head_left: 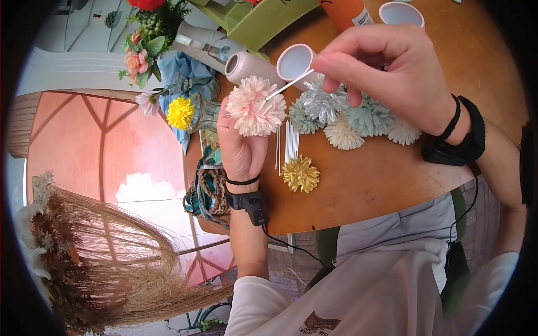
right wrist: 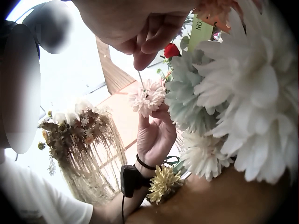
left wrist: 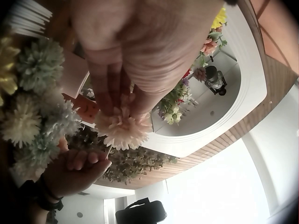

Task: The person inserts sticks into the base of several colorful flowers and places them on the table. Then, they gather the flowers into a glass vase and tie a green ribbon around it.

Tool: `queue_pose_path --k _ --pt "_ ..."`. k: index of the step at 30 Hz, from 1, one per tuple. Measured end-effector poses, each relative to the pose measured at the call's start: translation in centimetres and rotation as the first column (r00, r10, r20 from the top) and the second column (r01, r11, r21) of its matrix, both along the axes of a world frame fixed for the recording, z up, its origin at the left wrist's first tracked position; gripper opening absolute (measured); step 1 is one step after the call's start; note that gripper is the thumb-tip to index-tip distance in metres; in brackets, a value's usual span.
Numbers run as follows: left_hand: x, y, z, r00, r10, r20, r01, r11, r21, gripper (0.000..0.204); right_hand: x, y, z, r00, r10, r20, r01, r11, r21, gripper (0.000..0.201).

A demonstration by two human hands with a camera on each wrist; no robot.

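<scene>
My left hand (head_left: 244, 148) holds a pale pink flower head (head_left: 256, 106) from behind, its fingers around the petals; the left wrist view shows the same pink flower (left wrist: 124, 128) in the fingertips. Between thumb and fingers my right hand (head_left: 386, 73) pinches a thin white stick (head_left: 291, 84), whose far end meets the middle of the pink flower. In the right wrist view the stick (right wrist: 141, 79) runs from the right hand (right wrist: 147, 35) down to the flower (right wrist: 148, 98).
On the wooden table (head_left: 358, 185) lie a gold flower (head_left: 301, 173), white sticks (head_left: 292, 140), and several silver, green and cream flowers (head_left: 343, 134). Pink-rimmed cups (head_left: 295, 61), a ribbed vase (head_left: 246, 67) and a green box (head_left: 269, 25) stand behind. A yellow flower (head_left: 180, 114) is at the left.
</scene>
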State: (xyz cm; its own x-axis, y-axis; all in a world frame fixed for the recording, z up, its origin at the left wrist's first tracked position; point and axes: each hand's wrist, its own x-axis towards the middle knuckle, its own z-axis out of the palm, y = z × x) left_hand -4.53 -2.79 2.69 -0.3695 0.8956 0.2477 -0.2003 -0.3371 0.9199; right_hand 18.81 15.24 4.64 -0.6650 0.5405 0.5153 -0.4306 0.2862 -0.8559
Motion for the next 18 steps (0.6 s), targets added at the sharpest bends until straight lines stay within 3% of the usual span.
queue_pose_path --k 18 --pt "-0.32 0.07 -0.24 0.998 -0.063 -0.009 0.064 0.997 0.038 0.057 0.04 -0.1 0.21 1.0 0.006 0.023 -0.005 0.999 -0.032 0.014"
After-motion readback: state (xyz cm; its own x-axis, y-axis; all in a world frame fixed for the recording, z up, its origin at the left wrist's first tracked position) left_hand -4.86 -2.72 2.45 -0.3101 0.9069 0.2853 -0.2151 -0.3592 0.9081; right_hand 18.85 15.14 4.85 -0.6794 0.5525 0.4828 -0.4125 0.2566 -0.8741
